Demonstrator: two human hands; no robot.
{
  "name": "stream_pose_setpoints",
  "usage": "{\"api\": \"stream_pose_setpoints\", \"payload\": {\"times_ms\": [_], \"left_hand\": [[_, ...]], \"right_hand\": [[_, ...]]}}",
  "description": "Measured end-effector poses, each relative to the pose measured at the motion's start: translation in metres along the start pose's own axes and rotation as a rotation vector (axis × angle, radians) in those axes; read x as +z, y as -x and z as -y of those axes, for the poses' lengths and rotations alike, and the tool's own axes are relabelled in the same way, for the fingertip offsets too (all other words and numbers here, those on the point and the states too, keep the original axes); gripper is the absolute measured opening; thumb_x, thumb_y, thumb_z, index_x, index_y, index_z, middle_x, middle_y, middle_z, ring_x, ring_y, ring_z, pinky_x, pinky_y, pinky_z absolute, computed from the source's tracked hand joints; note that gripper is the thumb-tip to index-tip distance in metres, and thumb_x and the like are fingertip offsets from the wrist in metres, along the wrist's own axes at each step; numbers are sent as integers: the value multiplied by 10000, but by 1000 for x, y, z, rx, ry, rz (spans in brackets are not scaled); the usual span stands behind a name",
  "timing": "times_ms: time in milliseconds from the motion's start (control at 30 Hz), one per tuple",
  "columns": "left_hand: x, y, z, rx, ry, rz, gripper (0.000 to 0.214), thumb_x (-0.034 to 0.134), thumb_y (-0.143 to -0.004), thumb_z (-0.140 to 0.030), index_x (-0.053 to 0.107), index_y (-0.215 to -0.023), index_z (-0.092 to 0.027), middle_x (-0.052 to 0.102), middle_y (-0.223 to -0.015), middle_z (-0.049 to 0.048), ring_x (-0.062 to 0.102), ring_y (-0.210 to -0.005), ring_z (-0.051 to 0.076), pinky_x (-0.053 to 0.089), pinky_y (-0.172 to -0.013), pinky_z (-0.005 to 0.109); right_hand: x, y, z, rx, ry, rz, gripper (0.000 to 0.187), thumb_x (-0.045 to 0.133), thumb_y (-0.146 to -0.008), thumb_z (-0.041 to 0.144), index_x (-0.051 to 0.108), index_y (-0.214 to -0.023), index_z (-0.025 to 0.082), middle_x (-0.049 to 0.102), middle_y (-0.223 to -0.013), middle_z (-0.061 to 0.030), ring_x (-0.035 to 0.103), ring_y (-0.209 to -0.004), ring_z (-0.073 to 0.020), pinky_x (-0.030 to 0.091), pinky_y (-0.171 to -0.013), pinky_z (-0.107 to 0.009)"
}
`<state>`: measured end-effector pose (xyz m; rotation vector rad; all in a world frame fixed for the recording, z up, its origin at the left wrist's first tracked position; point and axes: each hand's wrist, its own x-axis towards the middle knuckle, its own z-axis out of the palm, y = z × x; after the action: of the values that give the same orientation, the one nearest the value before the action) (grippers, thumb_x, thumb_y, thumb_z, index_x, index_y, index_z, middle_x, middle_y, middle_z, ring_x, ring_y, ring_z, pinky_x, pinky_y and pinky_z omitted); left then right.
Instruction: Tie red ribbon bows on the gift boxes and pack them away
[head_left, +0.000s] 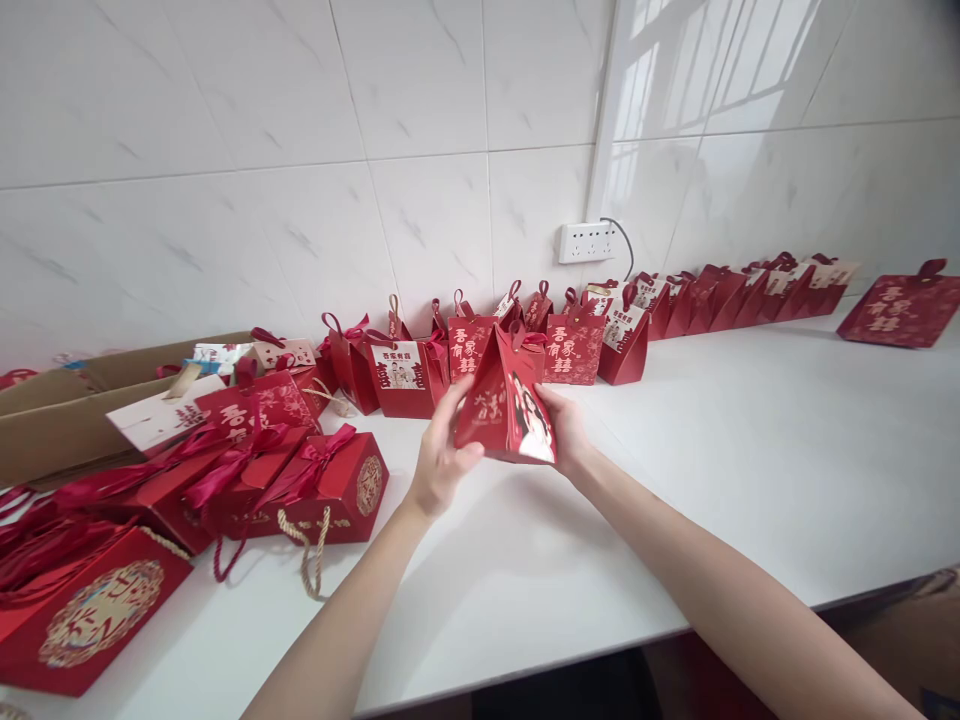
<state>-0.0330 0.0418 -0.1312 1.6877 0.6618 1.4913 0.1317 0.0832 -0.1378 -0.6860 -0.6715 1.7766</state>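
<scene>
Between my two hands is a red gift box (491, 415) with a pointed top, gold lettering on one side and a printed couple on the other. My left hand (442, 455) grips its left side, thumb across the lower front. On the opposite side my right hand (564, 425) closes round the edge; some of its fingers are hidden behind the box. The box is held above the white table (675, 450). Close behind it stand similar red boxes, among them one with a white label (400, 378) and one with gold characters (571, 350).
More red boxes (712, 298) line the tiled wall toward the right, and a lone box (900, 310) stands at the far right. At left lie larger ribboned boxes (322, 490) with rope handles, by a cardboard carton (45, 420). A power strip (587, 243) hangs on the wall.
</scene>
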Motion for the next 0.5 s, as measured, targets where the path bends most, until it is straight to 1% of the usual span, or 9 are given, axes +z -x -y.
{"api": "stream_pose_setpoints", "payload": {"times_ms": [67,100,133,200,267,333,433,467,500], "left_hand": [[-1,0,1,-26,142,-3,767,624,-746,-506,295,-1412,-312,511,-1346,91,528,-1188,285,481,-949,409],[-2,0,1,-49,182,-4,761,626,-750,-501,296,-1411,-321,546,-1310,85,571,-1130,276,502,-911,400],[-2,0,1,-74,188,4,706,638,-755,-473,356,-1383,-316,575,-1277,81,596,-1087,267,514,-883,385],[-2,0,-1,-106,154,32,501,658,-768,-394,547,-1238,-262,633,-1194,80,622,-1032,252,515,-863,356],[-2,0,-3,-119,122,53,339,662,-778,-342,652,-1091,-213,677,-1104,82,632,-999,243,509,-856,338],[-2,0,-5,-118,119,54,300,667,-776,-331,677,-1046,-200,697,-1052,80,639,-975,237,509,-841,332],[-1,-1,-5,-119,117,50,319,687,-750,-353,682,-1028,-195,705,-1032,79,645,-958,240,514,-814,327],[-1,-1,-4,-126,101,32,323,687,-746,-367,680,-1018,-192,705,-1031,79,645,-963,242,514,-816,326],[0,-2,-4,-132,74,-12,333,682,-746,-380,671,-1020,-190,701,-1042,80,641,-979,243,513,-823,323]], "right_hand": [[1,3,1,-31,-13,11,223,513,-748,387,630,-771,198,722,-731,-59,684,-736,-263,544,-714,-402],[1,5,1,-32,-15,29,221,523,-724,385,632,-772,198,723,-733,-61,686,-749,-274,543,-721,-415],[2,7,1,-20,-15,53,225,529,-706,383,634,-773,196,725,-738,-61,688,-758,-280,541,-728,-422],[2,10,1,21,-13,93,244,530,-688,392,637,-775,191,730,-754,-64,689,-772,-287,537,-740,-434],[2,11,1,39,4,116,259,529,-681,407,636,-775,191,733,-768,-65,689,-784,-291,533,-747,-444],[1,11,1,37,30,128,266,532,-672,420,632,-772,194,734,-775,-65,689,-794,-295,532,-742,-449],[0,10,1,38,48,123,268,536,-663,423,623,-771,194,732,-760,-66,690,-790,-298,537,-721,-450],[1,9,1,32,49,113,266,539,-665,424,619,-773,194,731,-754,-67,691,-784,-299,540,-715,-449],[2,8,0,17,49,92,261,544,-669,425,612,-775,196,729,-748,-66,691,-772,-297,543,-709,-447]]}}
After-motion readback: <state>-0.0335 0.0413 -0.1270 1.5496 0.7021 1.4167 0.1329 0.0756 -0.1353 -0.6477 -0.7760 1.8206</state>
